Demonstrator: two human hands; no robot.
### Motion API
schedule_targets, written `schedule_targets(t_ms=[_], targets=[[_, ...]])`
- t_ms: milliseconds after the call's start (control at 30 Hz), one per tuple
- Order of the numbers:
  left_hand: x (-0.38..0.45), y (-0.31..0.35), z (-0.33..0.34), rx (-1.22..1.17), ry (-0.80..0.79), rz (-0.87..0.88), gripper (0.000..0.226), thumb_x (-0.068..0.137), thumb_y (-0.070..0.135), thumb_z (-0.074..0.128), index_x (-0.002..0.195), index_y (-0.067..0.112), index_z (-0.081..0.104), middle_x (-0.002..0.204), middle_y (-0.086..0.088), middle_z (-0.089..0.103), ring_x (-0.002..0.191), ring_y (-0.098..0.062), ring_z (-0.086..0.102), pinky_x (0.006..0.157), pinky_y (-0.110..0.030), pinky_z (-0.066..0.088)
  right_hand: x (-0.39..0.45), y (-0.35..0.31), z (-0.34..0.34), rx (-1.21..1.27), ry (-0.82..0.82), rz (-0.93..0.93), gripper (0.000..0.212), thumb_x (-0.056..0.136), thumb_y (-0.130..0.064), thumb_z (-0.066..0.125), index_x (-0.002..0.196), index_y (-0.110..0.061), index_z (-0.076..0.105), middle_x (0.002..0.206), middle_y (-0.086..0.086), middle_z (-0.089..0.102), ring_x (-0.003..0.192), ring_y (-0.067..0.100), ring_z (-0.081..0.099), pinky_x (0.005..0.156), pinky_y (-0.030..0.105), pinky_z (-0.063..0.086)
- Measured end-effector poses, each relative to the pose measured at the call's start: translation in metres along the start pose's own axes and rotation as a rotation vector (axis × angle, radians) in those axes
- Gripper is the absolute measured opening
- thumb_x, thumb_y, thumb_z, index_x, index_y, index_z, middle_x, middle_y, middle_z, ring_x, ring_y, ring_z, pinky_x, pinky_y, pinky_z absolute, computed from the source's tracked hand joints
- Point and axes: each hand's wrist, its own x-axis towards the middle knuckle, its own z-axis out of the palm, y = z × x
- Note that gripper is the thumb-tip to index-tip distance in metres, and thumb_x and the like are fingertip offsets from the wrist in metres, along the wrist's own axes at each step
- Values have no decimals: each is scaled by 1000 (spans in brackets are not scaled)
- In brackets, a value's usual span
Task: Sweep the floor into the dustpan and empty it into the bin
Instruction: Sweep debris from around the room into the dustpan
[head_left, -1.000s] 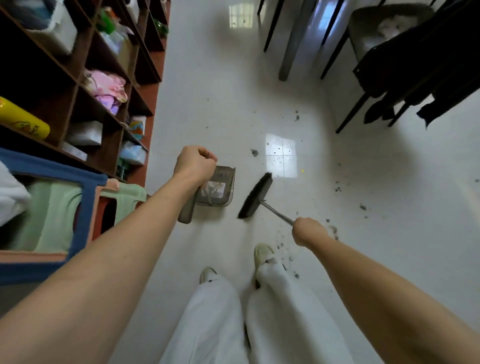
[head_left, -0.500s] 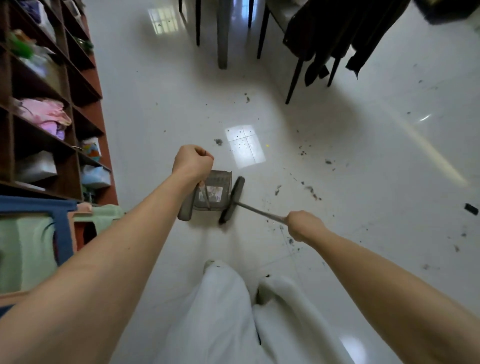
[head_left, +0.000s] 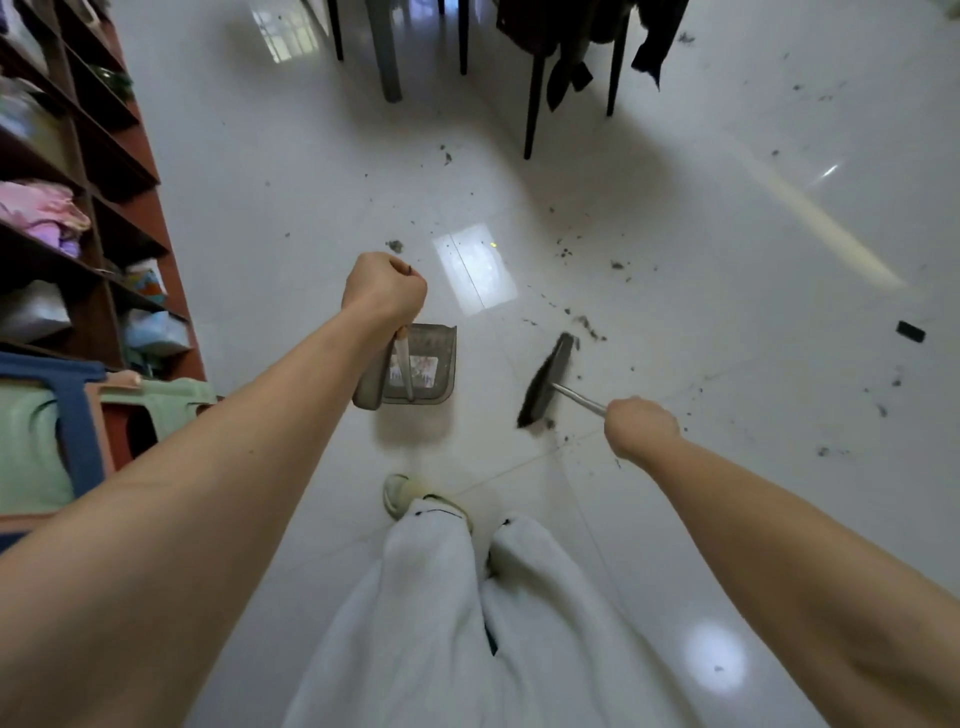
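Note:
A grey dustpan with a long upright handle stands on the white tiled floor, with bits of litter inside it. My left hand grips the top of that handle. To its right a black broom head rests on the floor, a gap of bare tile between it and the pan. My right hand grips the broom's metal stick. Dark dust and crumbs lie scattered beyond the broom and further right. No bin is in view.
A brown shelf unit with clothes and boxes lines the left side. Black chair legs and a grey table leg stand at the far end, with dark cloth hanging. A small black object lies far right. My feet are below the pan.
The broom head, pressed against the pan's mouth half a second ago, has swung out to the right. The view has shifted slightly; the dustpan stays under my left hand.

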Motion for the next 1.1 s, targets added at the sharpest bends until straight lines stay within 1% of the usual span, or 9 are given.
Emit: schedule_targets(t_ms=[133, 300, 367, 467, 567, 733, 867, 1000, 1100], targets=[[-26, 5, 21, -4, 9, -3, 20, 86, -1, 44, 89, 8, 62, 75, -14, 53, 50, -24, 45, 49, -27, 42, -18, 38, 9, 28, 24, -7, 34, 96, -5, 37, 125, -10, 53, 112, 7, 58, 86, 22, 52, 70, 31, 43], [-47, 7, 52, -2, -24, 26, 20, 86, 0, 46, 94, 3, 65, 76, -14, 54, 50, -24, 44, 48, -26, 38, -31, 48, 38, 5, 17, -122, 33, 94, -4, 40, 124, -10, 54, 96, 6, 54, 80, 22, 51, 68, 30, 44], [-54, 7, 63, -4, -46, 34, 20, 87, 1, 48, 97, 0, 65, 74, -13, 53, 49, -24, 43, 47, -25, 36, -37, 47, 56, -5, -7, -146, 35, 94, -4, 39, 124, -12, 56, 97, 6, 56, 81, 23, 54, 68, 30, 45], [-62, 8, 78, 14, -73, 26, 20, 87, -2, 47, 84, 8, 64, 71, -9, 55, 50, -22, 43, 45, -25, 34, -44, 53, 83, -10, -46, -138, 37, 94, -3, 38, 125, -13, 56, 112, 7, 61, 97, 25, 60, 77, 32, 50], [-67, 16, 94, 34, -96, 33, 22, 88, -3, 46, 85, 9, 64, 69, -7, 53, 50, -21, 42, 43, -25, 33, -44, 67, 90, -29, -59, -70, 37, 91, 0, 40, 120, -12, 60, 108, 7, 62, 96, 25, 62, 78, 34, 55], [-72, 31, 105, 64, -100, 51, 20, 88, -2, 46, 93, 3, 65, 72, -11, 54, 50, -22, 43, 45, -25, 36, -44, 71, 74, -110, -10, -26, 35, 87, 2, 46, 114, -11, 63, 84, 1, 53, 78, 20, 62, 60, 25, 52], [-64, 33, 92, 31, -80, 18, 18, 87, -2, 48, 90, 5, 64, 77, -14, 52, 52, -24, 43, 41, -23, 35, -43, 57, 42, -161, 70, -77, 36, 82, 5, 50, 111, -10, 65, 75, 0, 49, 70, 21, 58, 43, 24, 38], [-50, 33, 67, -1, -51, -7, 18, 87, -2, 48, 90, 6, 63, 77, -15, 52, 52, -24, 41, 44, -23, 35, -33, 42, 8, -165, 172, -106, 39, 85, 6, 47, 116, -11, 62, 78, 0, 51, 75, 20, 62, 48, 25, 43], [-32, 26, 34, -52, -6, -54, 19, 88, -2, 48, 92, 7, 64, 80, -15, 53, 51, -24, 42, 46, -25, 36, -24, 17, -20, -131, 240, -156, 37, 89, 3, 43, 117, -10, 62, 92, 1, 62, 84, 20, 66, 58, 27, 48]])
